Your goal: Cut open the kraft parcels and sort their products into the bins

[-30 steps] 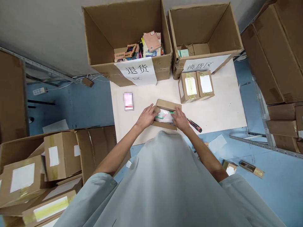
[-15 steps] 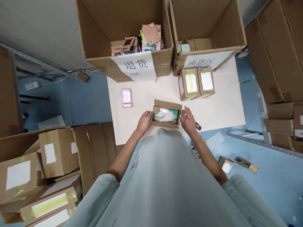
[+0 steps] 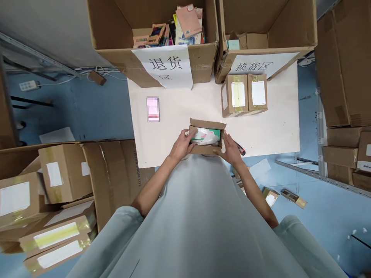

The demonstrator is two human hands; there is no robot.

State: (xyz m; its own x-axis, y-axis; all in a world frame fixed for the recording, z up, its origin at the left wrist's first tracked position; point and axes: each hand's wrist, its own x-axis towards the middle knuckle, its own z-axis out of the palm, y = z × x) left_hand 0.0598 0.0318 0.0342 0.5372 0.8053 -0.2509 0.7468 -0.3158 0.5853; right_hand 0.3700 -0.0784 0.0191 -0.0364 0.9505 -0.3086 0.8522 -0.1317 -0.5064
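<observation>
A small open cardboard box [image 3: 208, 150] sits at the table's front edge, close against my shirt, with its long flaps raised. Inside it lies a green and white item [image 3: 206, 136] partly wrapped in clear plastic; its kind is unclear. My left hand [image 3: 181, 146] grips the box's left end, fingertips over the rim beside the plastic and thumb along the front. On the other end, my right hand [image 3: 231, 150] holds the box, fingers along the right side and thumb at the front flap. A red and black box cutter [image 3: 240, 149] lies just right of that hand.
Two large cartons with paper signs stand at the back, the left carton [image 3: 116, 63] holding books and the right carton [image 3: 304, 54] a few small boxes. Two taped parcels [image 3: 243, 96] stand before them. A blurred pink-screened object [image 3: 153, 109] lies left. Parcels fill a carton [image 3: 116, 166] lower left.
My left hand's fingers have moved over the box's left rim. My right hand has closed in on the right end, its thumb now at the front flap. The view has shifted slightly.
</observation>
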